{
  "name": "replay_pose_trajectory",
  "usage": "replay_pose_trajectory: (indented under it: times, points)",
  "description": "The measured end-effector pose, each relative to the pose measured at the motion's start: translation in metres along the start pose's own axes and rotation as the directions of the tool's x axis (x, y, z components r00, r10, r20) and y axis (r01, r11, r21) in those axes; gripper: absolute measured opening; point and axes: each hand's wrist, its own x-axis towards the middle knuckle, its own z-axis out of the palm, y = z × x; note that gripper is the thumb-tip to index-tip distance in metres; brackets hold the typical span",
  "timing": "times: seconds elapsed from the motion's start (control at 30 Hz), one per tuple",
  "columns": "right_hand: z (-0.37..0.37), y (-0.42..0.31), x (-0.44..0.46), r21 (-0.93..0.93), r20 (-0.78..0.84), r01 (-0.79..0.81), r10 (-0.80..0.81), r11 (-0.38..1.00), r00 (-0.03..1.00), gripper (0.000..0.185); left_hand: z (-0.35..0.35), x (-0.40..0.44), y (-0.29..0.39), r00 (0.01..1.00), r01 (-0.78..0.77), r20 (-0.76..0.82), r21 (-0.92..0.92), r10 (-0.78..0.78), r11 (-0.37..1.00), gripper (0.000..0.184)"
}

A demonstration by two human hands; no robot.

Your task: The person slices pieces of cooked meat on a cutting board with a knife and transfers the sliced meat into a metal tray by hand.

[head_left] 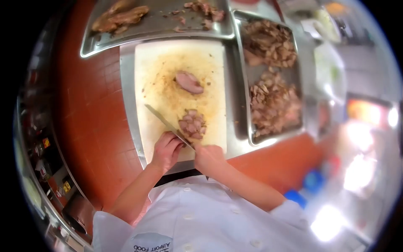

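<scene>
Head view: the right hand [210,159] grips a knife [161,116]; the left hand [165,150] curls its fingers narrowly beside the blade, their hold unclear. Farther along the cutting board [147,73] lie chopped meat [193,124], then 1 larger piece [188,82]; 2 metal trays [156,25] of meat border it.

Slants left forearm [136,194] in toward the board [214,105] from its near left, and right forearm [254,189] from its near right. Curls left hand [167,149] over the near end of the board, left of its middle, with bent fingers [168,136]. Holds right hand [210,158] in a fist, back upward, by the board's near right corner, close beside left hand.
</scene>
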Motion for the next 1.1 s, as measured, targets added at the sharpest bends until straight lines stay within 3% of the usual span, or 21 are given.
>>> replay_pose_trajectory:
  times: [0.1,0.2,0.4,0.5,0.6,0.8,0.9,1.0,1.1]
  points:
    - [0.001,-0.007,0.029,0.072,-0.13,0.063,-0.053,0.995,0.99,0.012,0.002,-0.006,0.001,1.0,0.019,0.024,0.006,-0.019,1.0,0.022]
    - [-0.021,-0.005,0.004,0.201,-0.175,0.085,-0.049,0.976,0.983,0.012,0.002,-0.003,-0.003,1.0,0.004,0.012,0.016,-0.004,1.0,0.021]
    - [-0.032,-0.005,-0.034,0.017,0.152,-0.09,0.086,0.996,0.985,0.014,0.001,0.0,0.003,1.0,0.027,-0.007,0.019,-0.027,0.999,0.021]
    - [0.011,-0.004,0.013,0.066,-0.075,0.062,-0.057,0.996,0.996,0.013,0.004,-0.005,-0.001,0.999,0.041,0.003,0.016,-0.041,0.999,0.02]
    - [-0.001,-0.007,0.03,0.129,-0.125,0.055,-0.039,0.99,0.991,0.014,0.002,-0.008,0.003,0.999,0.049,0.014,0.027,-0.049,0.998,0.019]
    - [-0.041,-0.004,-0.043,0.085,0.072,-0.034,0.028,0.996,0.997,0.012,0.002,-0.001,0.003,1.0,-0.005,-0.019,0.044,0.006,0.999,0.021]
    - [-0.028,-0.006,-0.037,0.026,0.071,-0.041,0.039,0.999,0.997,0.011,0.002,-0.005,-0.003,1.0,-0.003,-0.013,0.043,0.003,0.999,0.022]
    - [0.012,-0.006,0.017,0.077,-0.153,0.064,-0.052,0.995,0.987,0.012,0.001,-0.002,0.001,0.999,0.009,-0.034,0.008,-0.009,1.0,0.023]
    - [0.001,-0.008,0.033,0.15,-0.201,0.097,-0.066,0.984,0.977,0.012,-0.002,-0.003,0.001,0.999,0.029,-0.041,0.002,-0.029,1.0,0.023]
